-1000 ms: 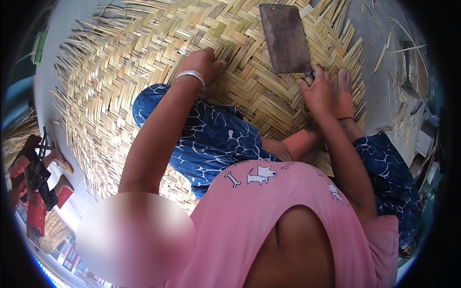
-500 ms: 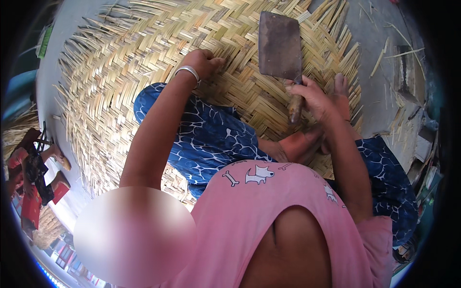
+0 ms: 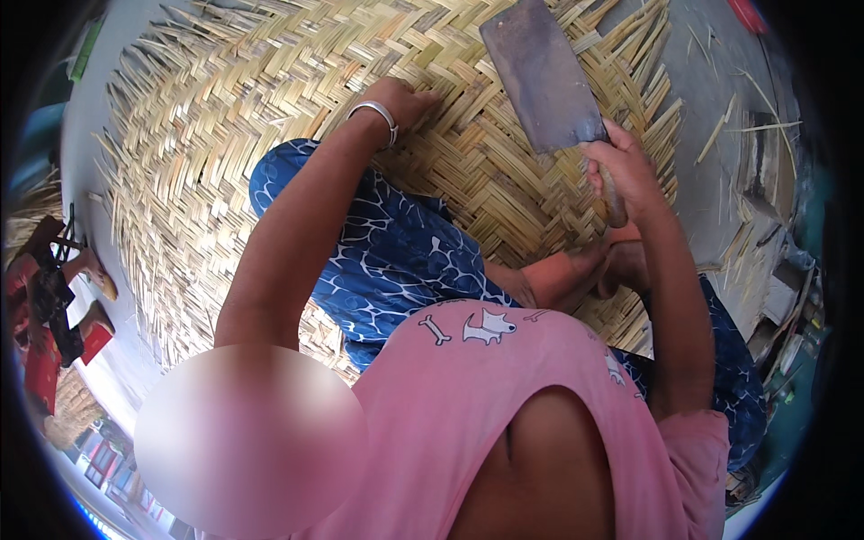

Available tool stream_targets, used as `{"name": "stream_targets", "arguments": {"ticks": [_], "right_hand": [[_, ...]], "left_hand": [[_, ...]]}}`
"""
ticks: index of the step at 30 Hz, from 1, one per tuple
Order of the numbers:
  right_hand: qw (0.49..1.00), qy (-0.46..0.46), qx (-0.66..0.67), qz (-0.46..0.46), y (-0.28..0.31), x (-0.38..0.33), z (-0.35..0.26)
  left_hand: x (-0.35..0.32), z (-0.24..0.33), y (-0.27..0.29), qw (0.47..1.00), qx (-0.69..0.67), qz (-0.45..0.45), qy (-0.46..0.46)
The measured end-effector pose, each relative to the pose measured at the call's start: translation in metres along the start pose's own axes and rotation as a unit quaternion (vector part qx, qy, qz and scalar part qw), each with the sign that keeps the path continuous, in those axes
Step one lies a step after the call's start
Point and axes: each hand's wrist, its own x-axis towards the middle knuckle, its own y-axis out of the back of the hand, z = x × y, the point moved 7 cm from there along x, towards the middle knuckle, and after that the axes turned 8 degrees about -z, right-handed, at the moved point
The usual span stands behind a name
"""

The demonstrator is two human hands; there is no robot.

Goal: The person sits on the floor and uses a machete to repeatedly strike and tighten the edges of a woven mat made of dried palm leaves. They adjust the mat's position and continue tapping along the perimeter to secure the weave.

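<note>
— What is closest to you as you sit there?

— My pink shirt (image 3: 540,396) fills the near foreground, with my blue patterned trousers (image 3: 396,261) just beyond it and one bare foot (image 3: 576,270) tucked under, resting on the mat directly below my right hand.

— And your right hand?

— My right hand (image 3: 625,166) is closed in a fist around the wooden handle of a cleaver (image 3: 540,76). The broad, dull-grey blade stands up and away from my knuckles, tilted a little to my left, above the woven bamboo mat (image 3: 225,135). Whether the blade's edge touches the weave, I cannot tell.

— The left?

— My left hand (image 3: 405,99), a silver bangle (image 3: 378,117) on the wrist, lies palm-down on the mat, fingers bent and pressed to the strips, off to the left of the cleaver and well apart from my right hand.

— What surrounds them?

— The mat spreads beneath and beyond both hands, its herringbone weave ending in loose, unwoven strip ends (image 3: 144,207) out to my left. Beyond my right hand, bamboo slivers (image 3: 738,117) lie scattered on the grey ground (image 3: 702,81).
</note>
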Motion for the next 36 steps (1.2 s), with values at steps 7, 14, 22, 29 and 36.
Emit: {"name": "stream_targets", "arguments": {"ticks": [7,14,22,29,36], "right_hand": [[0.991,-0.016,-0.103,-0.086,0.015,-0.003,-0.026],[0.968,0.042,-0.238,-0.068,0.010,0.002,-0.043],[0.938,0.056,-0.341,-0.022,-0.004,0.005,-0.027],[0.928,-0.030,-0.369,0.034,0.026,0.013,-0.017],[0.897,0.063,-0.430,0.076,0.059,0.034,-0.034]], "left_hand": [[0.009,-0.008,-0.001,0.999,-0.020,0.009,-0.025],[0.018,-0.006,0.001,0.997,0.021,0.037,-0.059],[0.016,0.002,0.002,0.992,0.072,0.073,-0.076],[-0.012,0.019,0.004,0.991,0.099,0.057,-0.068],[-0.019,0.019,0.003,0.993,0.094,0.054,-0.047]]}}
